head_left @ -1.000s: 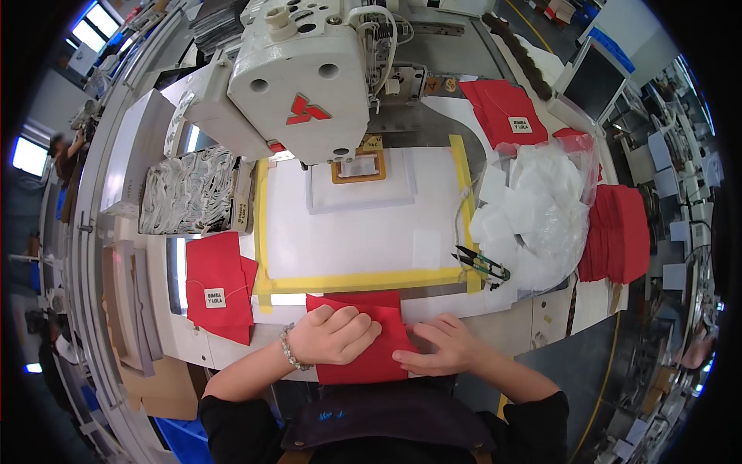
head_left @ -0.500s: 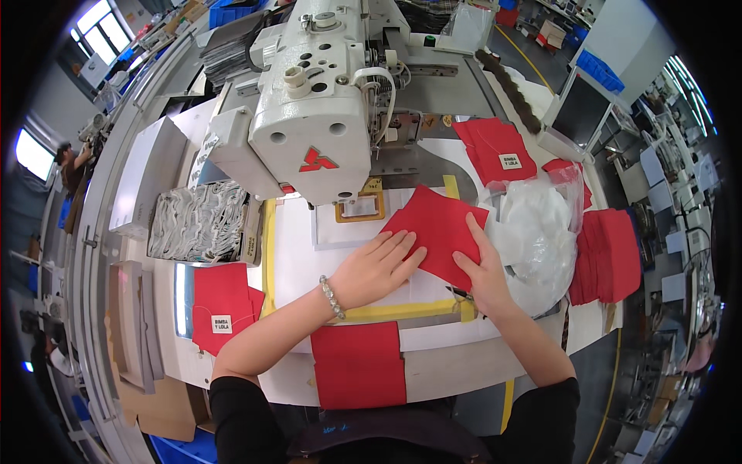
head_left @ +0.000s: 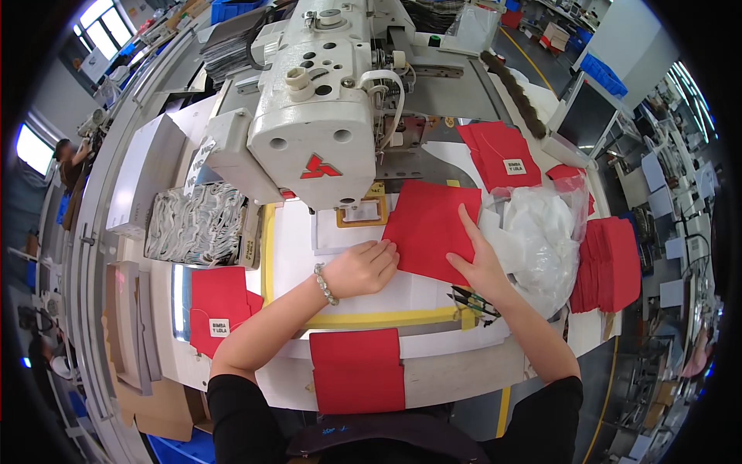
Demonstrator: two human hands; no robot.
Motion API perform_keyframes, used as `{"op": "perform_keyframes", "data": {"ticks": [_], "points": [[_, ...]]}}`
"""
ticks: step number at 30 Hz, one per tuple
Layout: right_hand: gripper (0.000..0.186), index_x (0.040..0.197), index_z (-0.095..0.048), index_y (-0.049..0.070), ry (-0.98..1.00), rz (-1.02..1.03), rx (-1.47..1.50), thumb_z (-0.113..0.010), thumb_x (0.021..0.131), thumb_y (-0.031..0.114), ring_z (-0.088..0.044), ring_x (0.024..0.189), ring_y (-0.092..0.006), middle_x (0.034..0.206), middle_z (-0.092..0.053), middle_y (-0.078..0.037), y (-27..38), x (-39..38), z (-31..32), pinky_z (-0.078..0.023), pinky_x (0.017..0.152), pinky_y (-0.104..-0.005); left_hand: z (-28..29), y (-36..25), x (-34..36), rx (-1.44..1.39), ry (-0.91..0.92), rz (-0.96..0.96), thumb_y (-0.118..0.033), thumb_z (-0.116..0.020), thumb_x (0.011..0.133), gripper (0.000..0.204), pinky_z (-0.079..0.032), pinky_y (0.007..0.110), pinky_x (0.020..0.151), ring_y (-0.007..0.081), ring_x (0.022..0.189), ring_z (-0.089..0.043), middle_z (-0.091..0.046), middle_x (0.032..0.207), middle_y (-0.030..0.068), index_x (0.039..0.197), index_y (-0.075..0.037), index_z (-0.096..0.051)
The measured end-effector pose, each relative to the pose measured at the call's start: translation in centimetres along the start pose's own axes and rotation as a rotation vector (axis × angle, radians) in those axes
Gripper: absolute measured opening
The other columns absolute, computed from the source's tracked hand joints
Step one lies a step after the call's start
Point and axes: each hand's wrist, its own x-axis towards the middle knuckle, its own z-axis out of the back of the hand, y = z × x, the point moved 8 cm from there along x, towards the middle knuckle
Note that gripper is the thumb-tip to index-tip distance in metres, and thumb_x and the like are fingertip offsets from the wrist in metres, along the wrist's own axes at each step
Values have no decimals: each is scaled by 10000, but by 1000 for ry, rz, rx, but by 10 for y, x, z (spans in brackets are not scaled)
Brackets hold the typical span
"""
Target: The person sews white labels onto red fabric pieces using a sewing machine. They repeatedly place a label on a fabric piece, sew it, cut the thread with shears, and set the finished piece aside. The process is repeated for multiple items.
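Observation:
A red fabric piece [head_left: 434,230] lies on the white work surface just right of the sewing machine's [head_left: 305,143] head. My left hand [head_left: 362,268], with a beaded bracelet at the wrist, has its fingers drawn together at the piece's lower left edge and appears to pinch it; the fingertips are partly hidden. At the opposite edge, my right hand [head_left: 481,263] lies with thumb and fingers apart, touching the fabric. Under the machine head sits a small amber-coloured frame [head_left: 362,213], beside the fabric's upper left edge. Scissors or snips with dark handles [head_left: 473,301] lie below my right wrist.
Red pieces with white labels lie at left [head_left: 220,309] and back right [head_left: 502,158]. A red stack [head_left: 358,371] rests at the front edge, another [head_left: 607,263] at far right. A clear bag of white pieces [head_left: 537,240] and a box of labels [head_left: 197,224] flank the work area.
The red fabric has turned and now lies straighter. My left hand has slid off its face to the lower left edge, its fingers drawing in. My right hand stays at the right edge.

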Motion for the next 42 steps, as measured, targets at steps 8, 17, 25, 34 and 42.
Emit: {"op": "perform_keyframes", "data": {"ticks": [8, 17, 25, 34, 42], "points": [[847, 1554, -181, 124, 7, 49, -100, -646, 855, 7, -334, 1418, -291, 1530, -336, -211, -1, 35, -15, -266, 1143, -341, -6, 19, -20, 95, 59, 23, -79, -636, 727, 219, -580, 310, 743, 229, 899, -694, -689, 966, 125, 923, 13, -670], [714, 1465, -376, 143, 11, 43, 219, -691, 832, 41, -469, 1295, -286, 1538, -328, -155, 15, 60, -49, -443, 997, -337, 11, 44, -64, 210, 147, 176, -70, -640, 719, 208, -577, 306, 706, 218, 861, -695, -687, 978, 134, 911, 6, -665], [222, 1057, -686, 78, 152, 444, -336, -669, 837, 55, -587, 1117, -349, 1341, -548, -129, 15, 49, -62, -465, 1007, -414, 16, 65, -75, 139, 128, 371, -147, -677, 760, 255, -552, 299, 731, 220, 855, -679, -673, 1015, 121, 969, -3, -654], [266, 1075, -684, 75, 147, 638, -582, -697, 810, 65, -575, 1115, -337, 1299, -575, -112, 25, 38, -67, -408, 1079, -463, 41, 76, -96, -199, 192, 679, -272, -780, 746, 384, -460, 401, 912, 271, 1085, -594, -619, 1194, 118, 1026, -48, -643], [274, 1091, -669, 74, 147, 677, -667, -687, 819, 104, -581, 1098, -343, 1279, -571, -127, 30, 34, -71, -453, 1018, -450, 39, 76, -99, -227, 164, 697, -262, -753, 773, 296, -440, 394, 918, 233, 1063, -582, -608, 1184, 84, 988, -90, -645]]}}
